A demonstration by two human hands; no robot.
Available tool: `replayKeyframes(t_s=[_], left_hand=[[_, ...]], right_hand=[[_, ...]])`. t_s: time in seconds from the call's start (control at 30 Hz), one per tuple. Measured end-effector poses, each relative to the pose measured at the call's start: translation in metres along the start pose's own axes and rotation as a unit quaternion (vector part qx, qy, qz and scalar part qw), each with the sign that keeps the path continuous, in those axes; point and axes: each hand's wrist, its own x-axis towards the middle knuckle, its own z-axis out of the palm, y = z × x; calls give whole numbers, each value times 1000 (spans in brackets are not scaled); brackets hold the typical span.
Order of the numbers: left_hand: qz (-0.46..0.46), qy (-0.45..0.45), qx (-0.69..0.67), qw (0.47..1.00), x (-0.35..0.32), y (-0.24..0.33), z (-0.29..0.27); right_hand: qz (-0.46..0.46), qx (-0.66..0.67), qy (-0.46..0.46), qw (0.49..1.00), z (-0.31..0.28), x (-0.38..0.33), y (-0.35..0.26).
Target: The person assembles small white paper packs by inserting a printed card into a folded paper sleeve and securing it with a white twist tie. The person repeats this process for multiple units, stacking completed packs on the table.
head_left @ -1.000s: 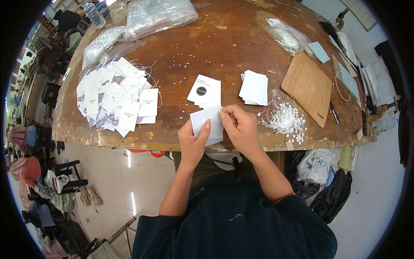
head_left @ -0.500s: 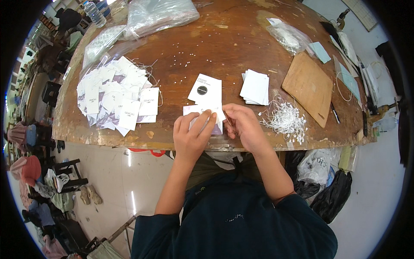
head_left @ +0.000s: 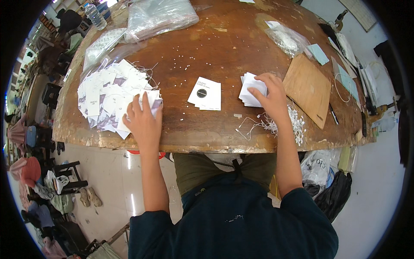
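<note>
My left hand (head_left: 144,123) lies over the near right side of a heaped pile of white and purplish paper hang tags (head_left: 102,88) with white strings, its fingers spread on the tags. At the right, my right hand (head_left: 276,97) reaches onto a small stack of white cards (head_left: 248,93). Its thumb and forefinger rest apart on the top card, and the other fingers are partly hidden. Between the hands sits a small stack of white printed cards (head_left: 209,97) with a black round mark. A tangle of white tag strings (head_left: 296,125) lies partly behind my right forearm.
A wooden board (head_left: 308,90) and a pen (head_left: 334,114) lie on the right of the worn brown table (head_left: 207,134). Clear plastic bags (head_left: 161,19) and a bottle (head_left: 95,16) stand at the far left. Small white bits dot the middle. A bag of white pieces (head_left: 286,39) lies far right.
My hands have parted from the middle. The left went left to the tag pile, and the right went up and right to the white cards. The purplish tag has left the middle; some strings now trail leftward.
</note>
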Motion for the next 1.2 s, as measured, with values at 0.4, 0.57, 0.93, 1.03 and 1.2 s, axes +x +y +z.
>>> replayKeyframes(t_s=[0.4,0.57,0.93,1.03,1.2], left_hand=[[3,-200,-188,962,19,99,18],[-3,-165,-198,966,17,99,20],[-221,-211,-647,699,16,86,22],[-293,-251,-728,566,11,85,7],[-300,-298,-796,434,0,93,-15]], right_hand=[[32,-59,-135,989,-2,-11,17],[27,-41,-114,992,-4,-12,16],[-3,-7,-43,999,-1,-16,21],[-47,11,23,999,-8,-11,7],[-219,52,-11,974,-9,-14,-47]])
